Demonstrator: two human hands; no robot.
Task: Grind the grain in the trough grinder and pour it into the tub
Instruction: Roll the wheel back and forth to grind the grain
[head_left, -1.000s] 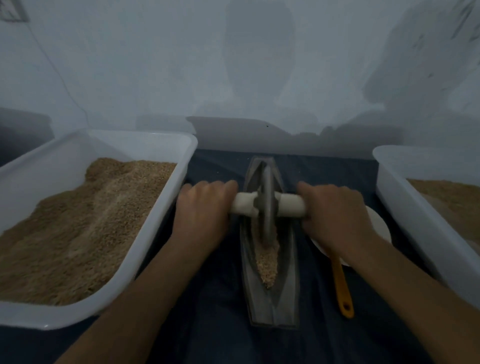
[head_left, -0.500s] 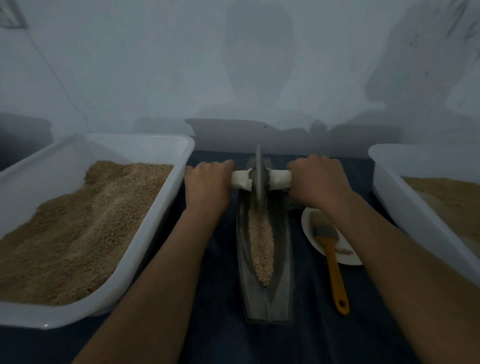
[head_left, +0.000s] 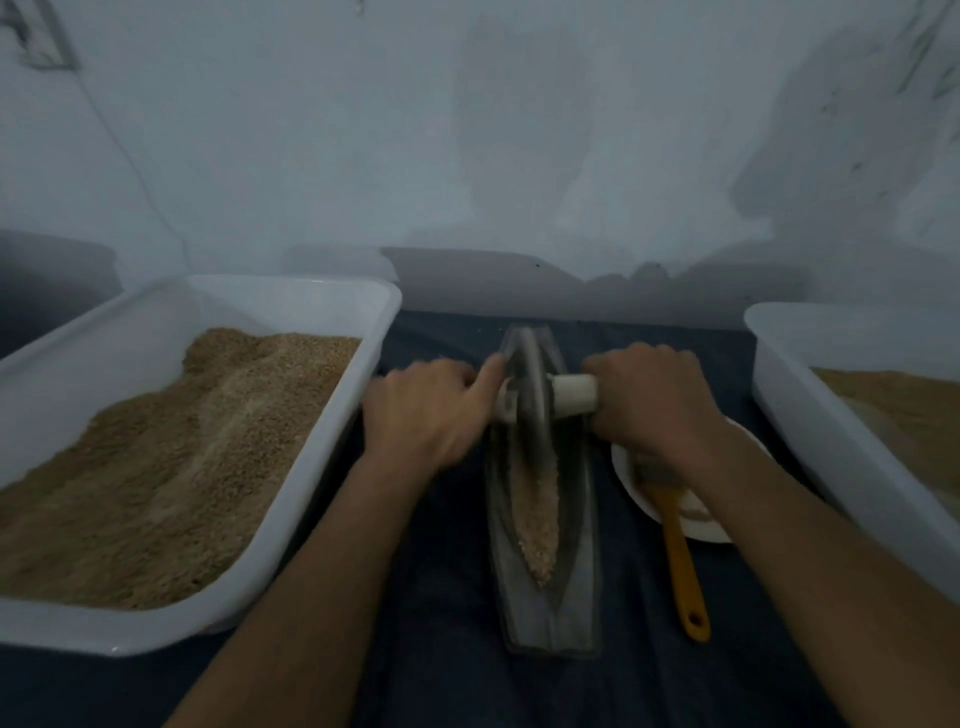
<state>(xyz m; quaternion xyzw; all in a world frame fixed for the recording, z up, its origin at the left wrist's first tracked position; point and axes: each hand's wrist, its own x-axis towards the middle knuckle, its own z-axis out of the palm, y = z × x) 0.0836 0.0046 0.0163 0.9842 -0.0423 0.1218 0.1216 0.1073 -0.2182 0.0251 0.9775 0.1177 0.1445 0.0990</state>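
Both hands grip the white axle (head_left: 574, 393) of a grinding wheel (head_left: 529, 400) in the head view: the left hand (head_left: 427, 411) curls round the axle's left end, index finger stretched toward the wheel, and the right hand (head_left: 648, 401) clenches the right end. The dark disc stands upright in the far half of the trough grinder (head_left: 546, 519), a long boat-shaped metal channel lying lengthwise on the dark-covered worktop (head_left: 447, 623). A strip of pale grain (head_left: 537, 514) lies along the groove on the near side of the wheel. Left of the grinder sits a white tub (head_left: 311, 457) heaped with tan grain; a second white tub (head_left: 841, 457), also holding grain, stands at the right edge. Between the grinder and the right tub a white plate (head_left: 631, 483) carries a brush (head_left: 675, 545) with an orange handle, partly hidden by the right wrist. No brand, label or legible writing shows on any item; the picture is dim and slightly blurred.
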